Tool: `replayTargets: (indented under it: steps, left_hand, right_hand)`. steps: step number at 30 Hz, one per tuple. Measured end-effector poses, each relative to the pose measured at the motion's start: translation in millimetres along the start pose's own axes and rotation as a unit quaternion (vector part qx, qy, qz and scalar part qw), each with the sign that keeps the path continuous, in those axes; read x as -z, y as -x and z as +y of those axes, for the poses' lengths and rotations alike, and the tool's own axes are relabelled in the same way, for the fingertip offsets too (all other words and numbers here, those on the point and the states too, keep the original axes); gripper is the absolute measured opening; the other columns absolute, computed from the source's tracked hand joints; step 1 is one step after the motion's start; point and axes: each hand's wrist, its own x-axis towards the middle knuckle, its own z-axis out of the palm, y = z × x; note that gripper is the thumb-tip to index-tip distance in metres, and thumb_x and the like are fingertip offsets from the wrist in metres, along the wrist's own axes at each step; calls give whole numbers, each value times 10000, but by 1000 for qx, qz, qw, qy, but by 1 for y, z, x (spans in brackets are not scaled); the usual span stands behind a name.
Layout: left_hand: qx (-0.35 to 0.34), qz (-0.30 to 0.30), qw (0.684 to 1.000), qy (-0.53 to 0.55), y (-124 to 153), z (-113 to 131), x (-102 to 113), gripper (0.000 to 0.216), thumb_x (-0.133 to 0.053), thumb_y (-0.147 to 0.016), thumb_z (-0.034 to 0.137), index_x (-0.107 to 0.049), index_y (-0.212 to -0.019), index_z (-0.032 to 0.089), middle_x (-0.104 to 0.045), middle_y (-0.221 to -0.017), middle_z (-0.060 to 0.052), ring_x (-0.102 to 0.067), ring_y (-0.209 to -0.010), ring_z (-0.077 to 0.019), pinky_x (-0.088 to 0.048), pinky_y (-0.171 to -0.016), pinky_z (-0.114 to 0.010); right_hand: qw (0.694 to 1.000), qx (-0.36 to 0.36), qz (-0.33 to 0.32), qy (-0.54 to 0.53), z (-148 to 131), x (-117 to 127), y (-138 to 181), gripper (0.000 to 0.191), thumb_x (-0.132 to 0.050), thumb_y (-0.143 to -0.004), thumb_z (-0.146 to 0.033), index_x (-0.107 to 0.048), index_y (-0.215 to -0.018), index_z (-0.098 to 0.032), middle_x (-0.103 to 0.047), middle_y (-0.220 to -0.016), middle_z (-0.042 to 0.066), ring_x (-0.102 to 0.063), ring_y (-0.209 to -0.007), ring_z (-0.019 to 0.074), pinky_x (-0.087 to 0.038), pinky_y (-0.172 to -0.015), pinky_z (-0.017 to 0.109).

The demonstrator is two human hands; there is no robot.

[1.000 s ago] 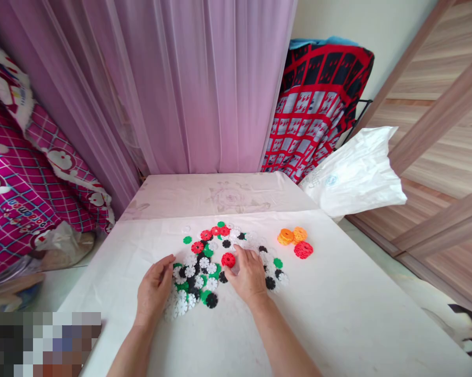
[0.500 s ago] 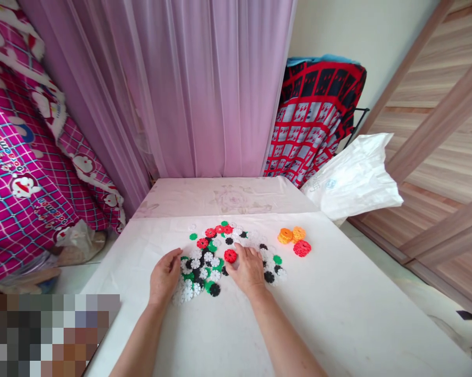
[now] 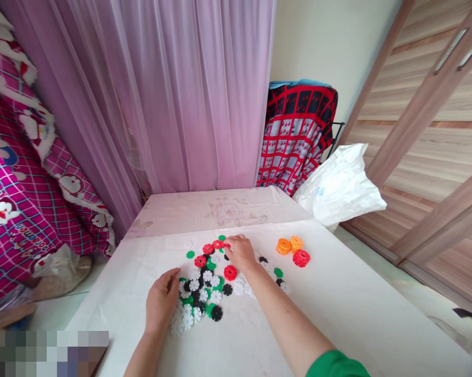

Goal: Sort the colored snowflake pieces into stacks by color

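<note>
- Discs in red (image 3: pixel 208 249) lie in an arc along the pile's far left edge, the last of them right by your right fingertips.
- Your right hand (image 3: pixel 240 253) is over the pile, fingers bent down; whether they pinch a disc, you cannot tell from this view.
- Your left hand (image 3: pixel 163 298) is beside the white discs (image 3: pixel 187 317), fingers loosely curled; anything pinched there is hidden.
- On the near side of your right hand sits what looks like a red stack (image 3: pixel 230 273).
- The step in hand seems to be getting hold of a red disc.
- Your next move likely calls for a light grip on one thin rim, lifting without dragging the green disc (image 3: pixel 222 238) just beside.
</note>
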Motion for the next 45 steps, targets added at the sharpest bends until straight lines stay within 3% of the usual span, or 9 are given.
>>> replayTargets:
  steps: [14,19,25,31,45]
  left_hand:
    - [-20,15,999,20,2,-1,-1,365,-443,-831,414,-725,-987,244,-761,-1004,-46,-699,-911,-235,-557,-820,-352]
    - [-15,8,1000,26,2,0,-1,359,-447,-838,407,-722,-994,239,-759,-1014,-45,-698,-905,-226,-552,-829,-346]
    - [-18,4,999,27,3,4,1,372,-434,-836,413,-724,-989,238,-757,-1021,-47,-695,-907,-223,-553,-811,-335]
    - [-21,5,1000,22,2,4,1,354,-452,-828,400,-725,-984,238,-760,-955,-42,-692,-843,-215,-553,-799,-330]
    - [-15,4,1000,23,3,4,1,338,-456,-832,387,-725,-981,245,-760,-963,-33,-688,-840,-210,-548,-795,-323]
  right_hand:
    - [995,-29,-56,82,8,-5,-30,224,-657,-791,-393,-711,-925,-221,-685,-1047,92,-582,-1031,245,-397,-825,330]
    - [995,-31,-41,80,5,-6,-31,237,-663,-790,-357,-700,-951,-187,-680,-1027,104,-585,-1017,240,-399,-840,328]
    - [996,-43,73,-21,7,-6,17,227,-654,-807,-350,-685,-987,-216,-678,-989,62,-589,-958,215,-410,-850,307]
    - [991,-17,118,-62,5,-13,81,136,-702,-758,-309,-672,-857,-220,-662,-945,49,-571,-921,214,-414,-849,310]
    - [994,2,109,-12,3,-14,78,191,-683,-789,-363,-676,-906,-212,-650,-937,55,-560,-925,216,-409,-852,324]
